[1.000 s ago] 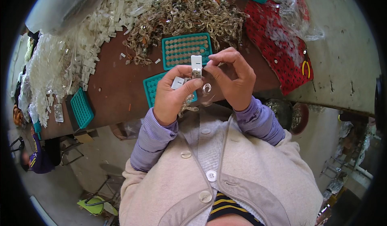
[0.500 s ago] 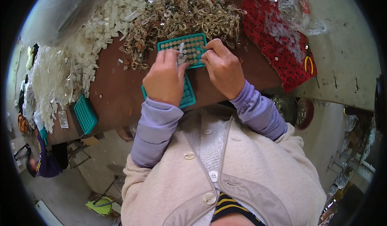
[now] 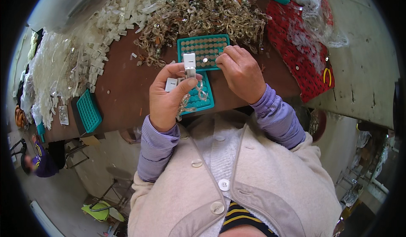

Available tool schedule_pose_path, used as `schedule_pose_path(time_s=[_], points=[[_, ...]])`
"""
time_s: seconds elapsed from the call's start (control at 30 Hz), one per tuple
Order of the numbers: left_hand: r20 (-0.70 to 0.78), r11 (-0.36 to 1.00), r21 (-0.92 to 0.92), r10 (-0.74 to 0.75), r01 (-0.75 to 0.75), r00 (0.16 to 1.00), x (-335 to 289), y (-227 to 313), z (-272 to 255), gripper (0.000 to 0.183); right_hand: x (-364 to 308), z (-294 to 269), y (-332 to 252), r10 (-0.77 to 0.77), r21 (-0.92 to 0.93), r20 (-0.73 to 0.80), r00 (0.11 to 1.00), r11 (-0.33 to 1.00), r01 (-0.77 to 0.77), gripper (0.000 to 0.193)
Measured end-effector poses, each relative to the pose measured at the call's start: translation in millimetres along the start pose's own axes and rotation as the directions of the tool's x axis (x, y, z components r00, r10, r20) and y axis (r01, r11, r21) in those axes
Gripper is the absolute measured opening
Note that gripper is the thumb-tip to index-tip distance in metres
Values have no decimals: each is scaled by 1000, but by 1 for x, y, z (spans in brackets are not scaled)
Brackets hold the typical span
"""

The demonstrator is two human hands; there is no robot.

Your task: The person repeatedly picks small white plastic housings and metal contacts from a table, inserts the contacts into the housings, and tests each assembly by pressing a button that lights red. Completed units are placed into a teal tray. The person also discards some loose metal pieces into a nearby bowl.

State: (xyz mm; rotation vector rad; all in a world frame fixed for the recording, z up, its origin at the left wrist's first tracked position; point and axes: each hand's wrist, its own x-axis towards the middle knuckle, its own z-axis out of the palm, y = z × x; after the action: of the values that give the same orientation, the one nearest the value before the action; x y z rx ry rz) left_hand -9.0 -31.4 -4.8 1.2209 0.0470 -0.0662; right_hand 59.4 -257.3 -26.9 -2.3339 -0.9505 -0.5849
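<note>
The left hand is curled shut around a small white plastic block. The block sticks up past the thumb and first finger. A clear, shiny chain hangs down from the same hand and lies over a teal tray just under it. A second small white piece sits by the thumb, but I cannot tell if the hand holds it or if it rests on the worktop.

The right hand is just to the right, almost shut, with the fingertips pinched together. They press on the near edge of another teal tray full of little round cups. The pinch may hold something tiny, but it is too small to see.

The white block looks light and hard, so a pinch on its flat sides should hold it well. The chain looks floppy and slippery and may tangle, so it is best held near the block. The little round bits in the tray look easy to drop; only fingertips could pick them up.

Past both hands lies a big brown tangled pile. To the far left is a heap of white pieces. A red mat lies to the right of the right hand.
</note>
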Motion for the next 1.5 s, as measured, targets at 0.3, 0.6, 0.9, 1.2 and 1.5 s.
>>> schedule_pose_path(time_s=[0.3,0.6,0.9,1.2,1.5], points=[[50,988,144,41,-48,998,-13,-2,26,39,-4,-29,-42,30,300,-275,961,952,57,22],[131,984,176,-20,-4,991,-13,-4,33,29,-7,-45,-50,82,413,-257,963,910,33,26],[27,982,-83,-166,168,986,-9,1,-2,24,14,-17,-37,259,517,-249,933,850,-98,25],[-119,976,-140,-186,169,975,-7,-2,-1,31,16,25,-13,-3,-9,-74,997,1000,2,10],[-171,988,-77,-149,138,974,-8,-1,9,30,19,19,-9,-2,65,-165,986,998,13,12]])
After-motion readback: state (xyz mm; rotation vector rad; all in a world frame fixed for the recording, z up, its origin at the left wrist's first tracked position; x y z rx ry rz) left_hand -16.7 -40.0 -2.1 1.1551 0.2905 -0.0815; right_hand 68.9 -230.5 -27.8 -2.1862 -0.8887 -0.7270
